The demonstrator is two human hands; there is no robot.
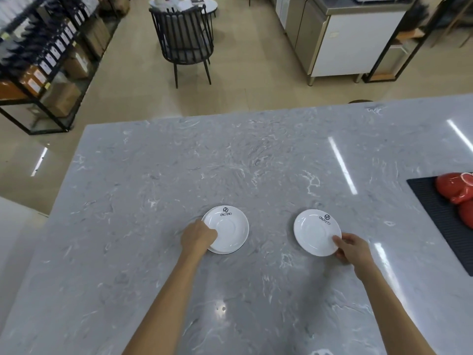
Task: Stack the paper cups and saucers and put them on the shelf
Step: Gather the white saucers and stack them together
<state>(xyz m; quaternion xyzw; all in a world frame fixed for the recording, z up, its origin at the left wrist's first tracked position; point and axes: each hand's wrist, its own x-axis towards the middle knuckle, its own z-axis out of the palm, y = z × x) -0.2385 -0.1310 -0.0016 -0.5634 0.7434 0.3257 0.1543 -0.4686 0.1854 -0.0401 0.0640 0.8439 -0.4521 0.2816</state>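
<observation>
Two white saucers with a black logo lie on the grey marble counter. The left saucer rests on top of another saucer whose rim peeks out beneath it, forming a small stack. My left hand grips the stack's near-left edge. The right saucer sits alone, and my right hand pinches its near-right rim. No paper cups are in view.
A black ribbed mat with red ceramic pieces lies at the counter's right edge. Beyond the counter stand a dark chair, a black shelving rack with boxes on the left and a steel cabinet.
</observation>
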